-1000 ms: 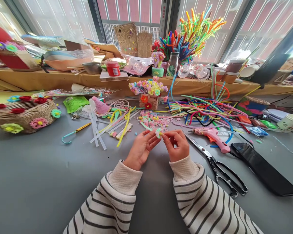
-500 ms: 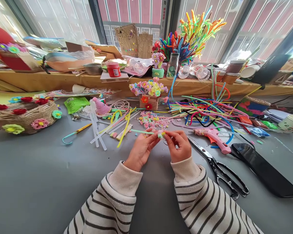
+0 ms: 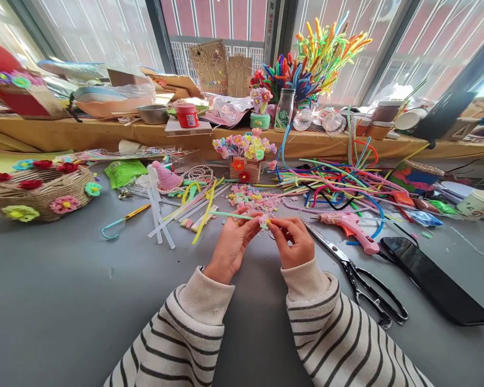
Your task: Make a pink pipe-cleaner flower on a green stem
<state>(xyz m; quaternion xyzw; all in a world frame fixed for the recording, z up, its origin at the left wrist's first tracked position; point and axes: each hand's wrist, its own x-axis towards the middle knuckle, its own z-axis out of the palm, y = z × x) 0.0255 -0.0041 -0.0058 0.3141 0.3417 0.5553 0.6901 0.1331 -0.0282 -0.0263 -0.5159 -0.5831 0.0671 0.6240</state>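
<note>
Where the left hand [image 3: 230,244] and the right hand [image 3: 294,242] meet, near the centre of the frame, a small pale flower [image 3: 263,221] is held between their fingertips. The left thumb and fingers are closed on it, and its green stem [image 3: 226,214] runs out toward the left. The right thumb and forefinger pinch the yellow end – the other fingers are curled inward. Just above the hands lie many pink scraps [image 3: 260,200]. Right of the centre are a pink glue gun [image 3: 353,223] and, below it, large scissors [image 3: 347,262]; a long black object [image 3: 435,279] lies at lower right. Clear sticks [image 3: 167,235] lie at centre left – and a basket [image 3: 44,196] stands at the left edge.
</note>
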